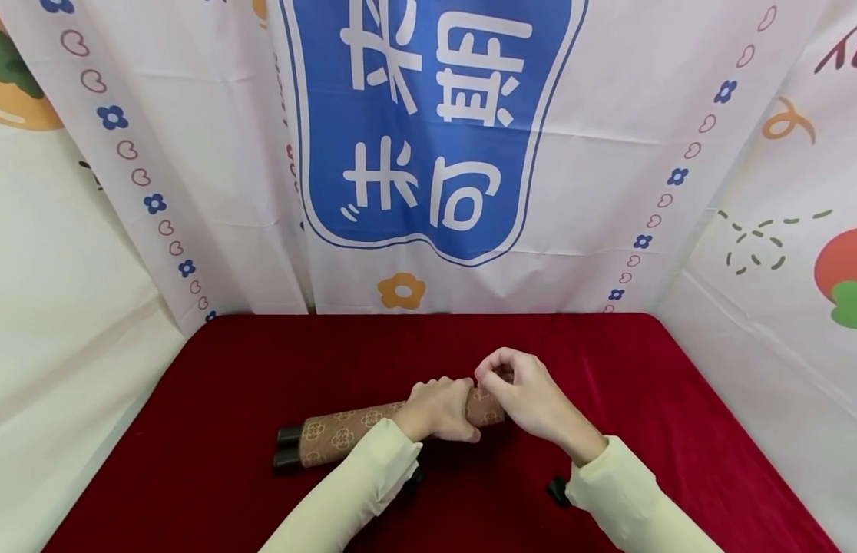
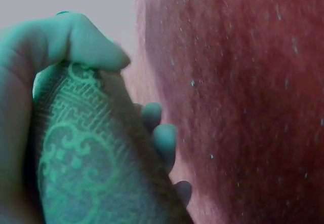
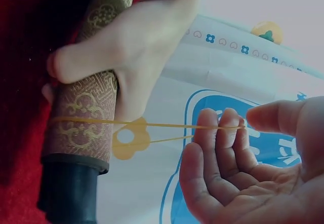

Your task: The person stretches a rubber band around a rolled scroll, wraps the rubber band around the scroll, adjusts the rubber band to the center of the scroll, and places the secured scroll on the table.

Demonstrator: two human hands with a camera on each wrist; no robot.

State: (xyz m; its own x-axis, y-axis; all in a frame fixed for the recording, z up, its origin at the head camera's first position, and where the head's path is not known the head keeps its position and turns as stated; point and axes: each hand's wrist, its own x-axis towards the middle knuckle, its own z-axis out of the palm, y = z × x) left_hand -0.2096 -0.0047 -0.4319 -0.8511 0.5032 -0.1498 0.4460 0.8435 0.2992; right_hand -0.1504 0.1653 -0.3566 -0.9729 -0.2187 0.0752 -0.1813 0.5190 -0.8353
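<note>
A rolled scroll (image 1: 342, 436) in brown patterned brocade lies slanted above the red cloth, its black end knobs (image 1: 287, 459) toward the left. My left hand (image 1: 438, 408) grips it near its right end, fingers over the top; the left wrist view shows the thumb and fingers wrapped around the brocade (image 2: 76, 158). In the right wrist view, a thin yellow rubber band (image 3: 152, 124) loops around the scroll close to a black end (image 3: 68, 188). My right hand (image 1: 535, 393) pinches that band between thumb and fingers, pulling it taut away from the roll.
Red cloth (image 1: 263, 361) covers the table. White printed curtains with a blue sign (image 1: 428, 192) hang behind it and along both sides. A small black device (image 1: 558, 490) sits at the right wrist.
</note>
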